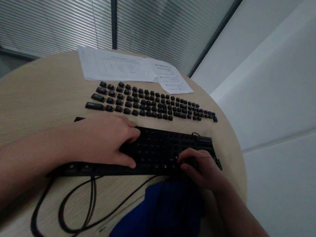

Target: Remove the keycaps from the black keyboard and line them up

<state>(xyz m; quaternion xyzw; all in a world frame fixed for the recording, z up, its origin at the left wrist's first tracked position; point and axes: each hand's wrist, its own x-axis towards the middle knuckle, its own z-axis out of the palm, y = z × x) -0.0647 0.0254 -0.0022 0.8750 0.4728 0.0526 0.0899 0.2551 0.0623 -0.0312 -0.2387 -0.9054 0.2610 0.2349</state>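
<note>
A black keyboard [153,149] lies across the table in front of me, many of its keycaps off. My left hand [104,138] rests over its left part, thumb and forefinger apart on the keyboard and the other fingers mostly hidden. At the right part, my right hand [200,166] has its fingers curled in a pinch close to the keys. Whatever lies between those fingertips is dark and too hidden to name. Behind the keyboard, loose black keycaps [127,104] are laid out in rows.
Printed sheets of paper [118,67] lie at the back of the round wooden table [32,87]. A looped black cable [62,215] and a dark blue cloth [160,222] are nearest me. A white wall [289,154] stands at the right, window blinds beyond.
</note>
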